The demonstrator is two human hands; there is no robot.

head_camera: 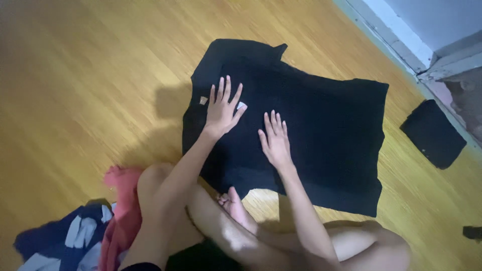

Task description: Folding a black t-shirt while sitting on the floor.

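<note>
I see one big black shirt lying flat on the wooden floor. It is spread out in front of the person's legs. Its long side runs from the upper left to the lower right of the view. The collar end, with one small tag near it, points to the upper left. The straight bottom edge sits at the right. One sleeve corner sticks up at the top.

I count two hands on the shirt. The left hand lies flat near the collar end, fingers spread wide, holding nothing. One small white bit shows just beside its fingers. The right hand lies flat near the middle of the shirt, fingers straight and close together, also holding nothing. Both palms press down on the cloth. The two hands are near each other but do not touch.

One bare foot rests at the near edge of the shirt, and the bent knees cover a bit of that edge.

To the right, well apart, lies one small folded black cloth by the wall. At the lower left sits one pile of clothes: one red piece and one dark blue piece with white marks. One tiny dark thing shows at the right edge; I cannot tell what it is.
</note>
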